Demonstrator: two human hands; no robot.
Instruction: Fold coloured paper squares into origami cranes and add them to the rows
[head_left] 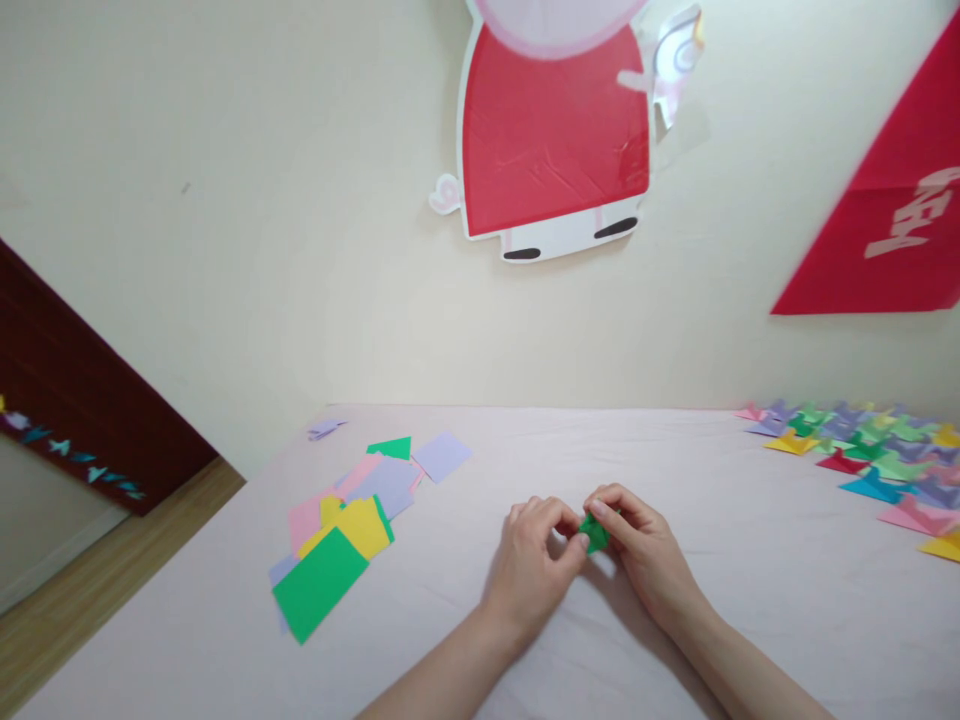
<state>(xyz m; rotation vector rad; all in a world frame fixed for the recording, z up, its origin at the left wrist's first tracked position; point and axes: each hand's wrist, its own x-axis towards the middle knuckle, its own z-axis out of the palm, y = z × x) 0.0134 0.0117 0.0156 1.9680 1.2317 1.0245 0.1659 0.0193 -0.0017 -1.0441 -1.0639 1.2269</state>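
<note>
Between my two hands is a small folded piece of green paper (597,534), held just above the table. My left hand (534,555) pinches its left side between thumb and index finger. On the other side, my right hand (646,550) grips the upper right part with thumb and fingers. Part of the folded paper is hidden by the fingertips, so its full shape does not show.
Loose sheets of coloured paper, a green sheet (321,585) on top, lie on the left of the pale table (480,440). Many folded paper figures (874,484) stand in rows at the right. Behind the table rises a wall (337,250) with a red cutout (555,130).
</note>
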